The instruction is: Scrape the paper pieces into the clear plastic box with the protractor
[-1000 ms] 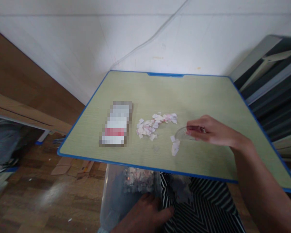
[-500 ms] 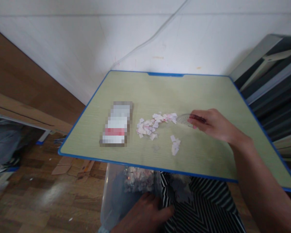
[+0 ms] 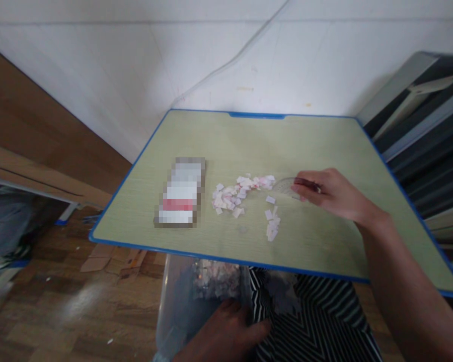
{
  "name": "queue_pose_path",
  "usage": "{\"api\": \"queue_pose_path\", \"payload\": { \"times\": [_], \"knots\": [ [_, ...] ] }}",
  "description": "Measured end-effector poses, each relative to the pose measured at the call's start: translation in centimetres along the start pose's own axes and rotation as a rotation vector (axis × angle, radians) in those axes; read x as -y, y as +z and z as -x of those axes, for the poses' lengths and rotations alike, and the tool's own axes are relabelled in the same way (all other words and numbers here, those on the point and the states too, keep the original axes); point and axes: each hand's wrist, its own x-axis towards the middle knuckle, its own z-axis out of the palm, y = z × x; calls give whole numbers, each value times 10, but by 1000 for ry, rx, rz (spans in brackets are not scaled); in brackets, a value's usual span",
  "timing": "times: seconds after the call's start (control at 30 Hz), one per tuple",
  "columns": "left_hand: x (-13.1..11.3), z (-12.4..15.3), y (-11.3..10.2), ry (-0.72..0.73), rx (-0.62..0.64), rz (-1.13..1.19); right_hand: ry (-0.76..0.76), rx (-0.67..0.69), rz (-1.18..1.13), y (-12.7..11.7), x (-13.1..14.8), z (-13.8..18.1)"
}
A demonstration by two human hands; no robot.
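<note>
My right hand is closed on a clear protractor, whose curved end points left over the table; a dark strip shows along it at the fingers. Left of it lies a curved heap of small white and pinkish paper pieces. A single paper piece sits just below the protractor, and a smaller group of pieces lies nearer the front edge. My left hand is low, below the table's front edge, beside a clear plastic tub. Its thumb is stretched out and its fingertips are hidden; I see nothing held in it.
A blurred-out phone-like rectangle lies on the left of the blue-edged table. Inside the tub is a bag of small pieces. Striped cloth covers my lap. A wall stands behind, and a grey folded frame leans at right.
A single paper piece now lies apart on the table, just below the protractor, where none showed before. Both hands have stayed almost in place.
</note>
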Motion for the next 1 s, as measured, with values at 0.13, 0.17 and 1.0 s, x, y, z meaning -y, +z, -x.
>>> {"api": "queue_pose_path", "payload": {
  "times": [0.13, 0.17, 1.0],
  "knots": [
    [2, -2, 1, 8, -1, 7, -49, 117, -40, -1, 0, 1],
    [2, -2, 2, 9, 1, 7, -55, 131, -47, -2, 0, 1],
    [-1, 2, 4, -9, -50, 36, -7, 87, -5, -4, 1, 2]
  ]
}}
